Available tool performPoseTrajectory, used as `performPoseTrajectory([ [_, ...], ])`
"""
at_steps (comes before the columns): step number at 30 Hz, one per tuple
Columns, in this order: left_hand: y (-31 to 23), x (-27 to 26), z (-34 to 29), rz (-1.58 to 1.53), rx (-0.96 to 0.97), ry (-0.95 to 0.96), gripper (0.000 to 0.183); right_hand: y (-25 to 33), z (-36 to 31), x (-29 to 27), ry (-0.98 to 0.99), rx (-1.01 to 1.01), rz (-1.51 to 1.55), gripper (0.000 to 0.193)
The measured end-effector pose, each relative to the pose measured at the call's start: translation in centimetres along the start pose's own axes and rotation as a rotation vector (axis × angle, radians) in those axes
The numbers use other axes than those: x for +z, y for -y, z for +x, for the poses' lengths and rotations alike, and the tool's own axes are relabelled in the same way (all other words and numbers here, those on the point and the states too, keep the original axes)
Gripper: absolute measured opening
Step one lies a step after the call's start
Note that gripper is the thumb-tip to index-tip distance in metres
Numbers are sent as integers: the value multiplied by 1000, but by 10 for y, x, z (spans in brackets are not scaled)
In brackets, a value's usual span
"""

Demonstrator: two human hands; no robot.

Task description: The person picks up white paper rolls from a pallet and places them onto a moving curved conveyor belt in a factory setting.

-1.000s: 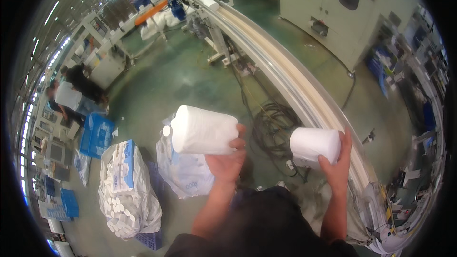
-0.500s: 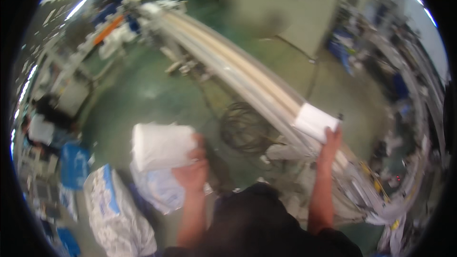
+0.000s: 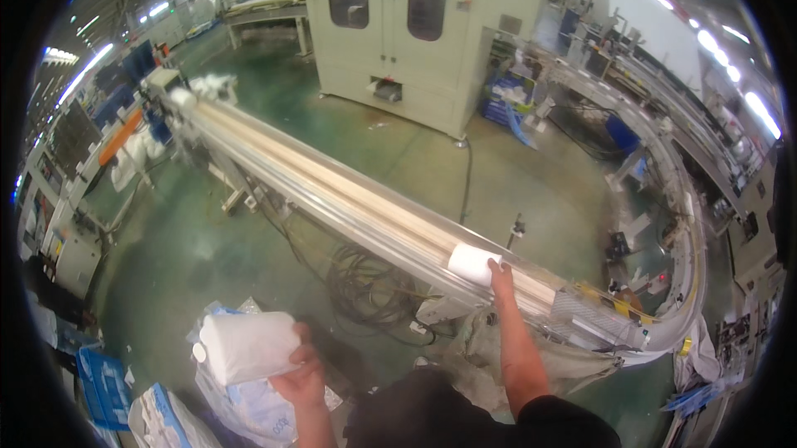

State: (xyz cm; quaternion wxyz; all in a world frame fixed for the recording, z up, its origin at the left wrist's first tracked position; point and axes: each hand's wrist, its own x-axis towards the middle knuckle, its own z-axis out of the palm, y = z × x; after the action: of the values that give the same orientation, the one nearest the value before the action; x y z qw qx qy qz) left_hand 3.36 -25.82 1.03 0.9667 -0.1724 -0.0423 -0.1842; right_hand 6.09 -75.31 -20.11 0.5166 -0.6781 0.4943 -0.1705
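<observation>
Item: white paper roll (image 3: 471, 264), short cylinder, lying on its side on the long conveyor track (image 3: 332, 199), right of centre in the frame. The right hand (image 3: 501, 273) rests against its right end, fingers closed on the roll's edge; how fully they wrap it cannot be told from this angle. The right forearm runs down from there to the lower edge.

Item: second white roll (image 3: 247, 347), larger in view, lower left of the frame. Held off the floor in the left hand (image 3: 300, 377), fingers curled round its right end in a firm closed grasp. The roll lies roughly level, with its flat end facing left.

Item: clear plastic sack with blue print (image 3: 241, 411), directly beneath the left-hand roll, crumpled on the green floor (image 3: 183, 240). A second, similar sack (image 3: 162, 423) sits at the lower left rim.

Item: conveyor track, pale, with clear side rails, running diagonally from upper left to lower right, then bending up the right side of the frame.

Item: bundle of black cables (image 3: 365, 290), coiled on the floor below the track, centre.

Item: blue crate (image 3: 104, 386), lower left rim.

Item: large cream machine cabinet (image 3: 398, 24) with two dark windows, top centre.

Item: person's dark upper garment (image 3: 432, 415), bottom centre.
</observation>
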Motion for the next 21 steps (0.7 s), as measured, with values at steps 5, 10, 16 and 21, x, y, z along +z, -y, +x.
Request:
performPoseTrajectory([
  [5,28,-10,13,81,-94,-99,58,81,-104,-14,-49,-575,-57,55],
  [10,29,-19,27,98,-204,-69,59,218,-277,-24,991,-1116,267,22],
  [16,35,-61,14,228,-42,-287,60,264,-289,-3,1493,-708,286,17],
  [21,22,-55,-13,308,-238,-260,66,215,-292,15,975,-640,639,32],
])
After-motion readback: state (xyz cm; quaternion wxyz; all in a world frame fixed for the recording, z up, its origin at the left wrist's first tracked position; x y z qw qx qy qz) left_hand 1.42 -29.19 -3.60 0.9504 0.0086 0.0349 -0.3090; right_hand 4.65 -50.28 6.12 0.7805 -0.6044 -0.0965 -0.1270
